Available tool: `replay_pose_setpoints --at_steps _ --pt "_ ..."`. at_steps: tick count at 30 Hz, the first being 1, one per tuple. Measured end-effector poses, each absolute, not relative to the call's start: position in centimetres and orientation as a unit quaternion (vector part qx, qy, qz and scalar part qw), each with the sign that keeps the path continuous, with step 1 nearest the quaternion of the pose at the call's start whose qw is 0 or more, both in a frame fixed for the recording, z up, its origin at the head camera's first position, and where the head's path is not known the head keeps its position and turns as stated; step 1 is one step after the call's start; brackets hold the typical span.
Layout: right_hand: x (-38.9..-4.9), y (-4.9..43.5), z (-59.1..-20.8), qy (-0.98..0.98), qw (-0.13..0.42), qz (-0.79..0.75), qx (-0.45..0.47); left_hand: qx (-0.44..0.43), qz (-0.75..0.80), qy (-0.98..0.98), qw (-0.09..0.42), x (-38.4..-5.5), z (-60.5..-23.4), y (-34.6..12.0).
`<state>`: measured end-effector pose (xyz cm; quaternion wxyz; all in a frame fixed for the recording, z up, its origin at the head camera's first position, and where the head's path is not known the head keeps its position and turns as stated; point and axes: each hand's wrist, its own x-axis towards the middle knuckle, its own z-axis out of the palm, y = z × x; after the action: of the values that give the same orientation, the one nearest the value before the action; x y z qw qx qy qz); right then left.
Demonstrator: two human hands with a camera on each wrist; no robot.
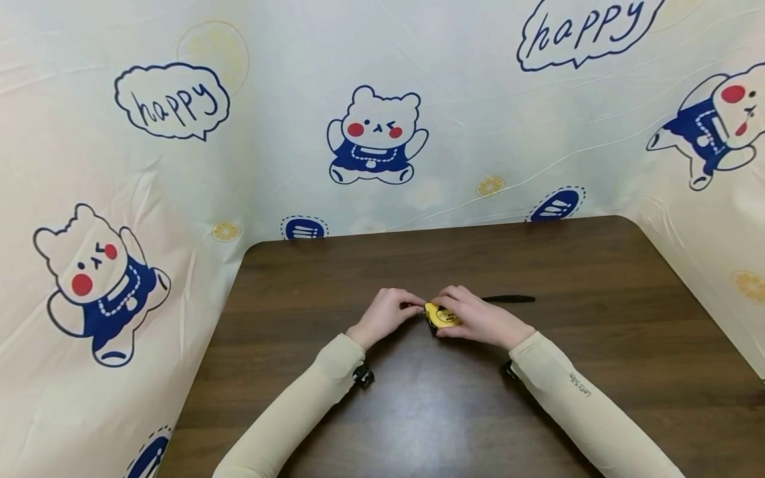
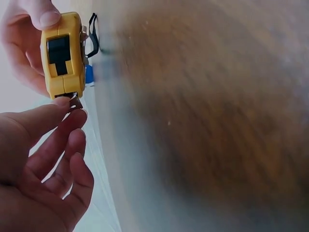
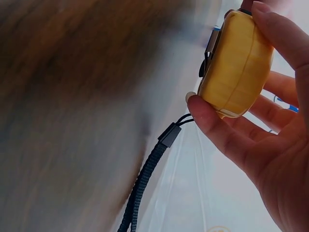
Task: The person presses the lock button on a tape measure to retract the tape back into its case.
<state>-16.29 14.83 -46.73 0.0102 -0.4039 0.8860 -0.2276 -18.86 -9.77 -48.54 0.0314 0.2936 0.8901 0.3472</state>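
Bench [image 1: 454, 411], dark wood. We see the yellow tape measure [image 1: 442, 316] held just above it, mid-bench. Right hand [image 1: 478, 318] grip wrapped around the case; left hand [image 1: 385, 315] pinching the end hook [image 2: 76, 101]. Risk, we judge: the small hook slips the pinch and the blade snaps back; wrist strap [image 3: 145, 183] may snag.
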Motion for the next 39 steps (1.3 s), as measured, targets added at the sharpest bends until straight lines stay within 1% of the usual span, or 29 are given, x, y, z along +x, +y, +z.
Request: replay_pose_setpoints --at_steps 13,20,24,32,39 --pt "-16.1 14.8 -46.7 0.889 0.017 -0.228 -0.397 0.292 0.35 0.889 0.041 -18.8 -48.7 -9.2" --pt "-16.3 15.5 -47.1 0.894 0.022 -0.222 -0.388 0.28 0.364 0.887 0.046 -18.9 -48.6 -9.8" --pt "-16.5 16.4 -47.4 0.904 0.023 -0.21 -0.373 0.268 0.365 0.891 0.045 -18.9 -48.7 -10.8" --pt "-16.8 18.3 -47.9 0.914 0.005 -0.208 -0.35 0.247 0.357 0.9 0.035 -18.4 -49.2 -13.8" --pt "-16.7 19.5 -48.0 0.918 -0.015 -0.207 -0.338 0.22 0.336 0.915 0.041 -17.4 -48.2 -16.9"
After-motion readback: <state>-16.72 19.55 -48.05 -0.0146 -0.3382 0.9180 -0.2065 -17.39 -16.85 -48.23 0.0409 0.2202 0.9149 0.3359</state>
